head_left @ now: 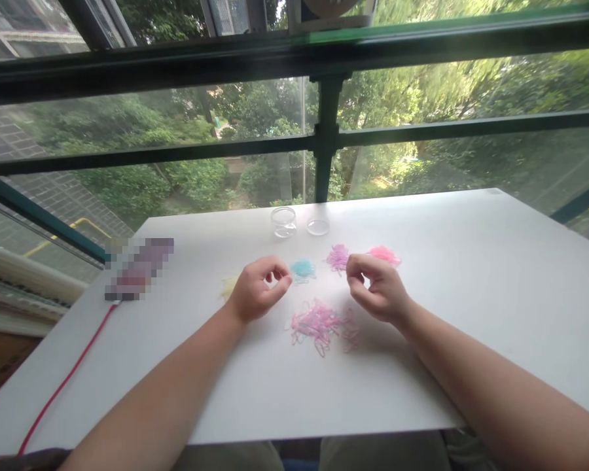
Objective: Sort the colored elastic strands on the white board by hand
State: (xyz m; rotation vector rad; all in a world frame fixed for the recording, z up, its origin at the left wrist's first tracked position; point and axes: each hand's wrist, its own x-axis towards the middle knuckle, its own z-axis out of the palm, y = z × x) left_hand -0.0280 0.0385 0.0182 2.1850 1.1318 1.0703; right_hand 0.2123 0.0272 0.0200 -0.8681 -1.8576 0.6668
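A loose pile of small rubber bands (317,324), mostly pink with some pale ones, lies on the white table between my forearms. My left hand (260,288) is curled with thumb and forefinger pinched, just left of a blue rubber band pile (303,269). Behind that wrist, a yellow rubber band pile (230,286) is partly hidden. My right hand (377,286) is also closed in a pinch, by a purple rubber band pile (338,256) and in front of a coral-pink rubber band pile (385,254). Anything between either hand's fingertips is too small to make out.
Toward the back stand a clear round container (283,222) and a shallow clear lid or dish (318,227). At the left lies a blurred-out device (140,269) with a red cable (71,374) running to the front edge. Windows with green frames border the white table (495,314).
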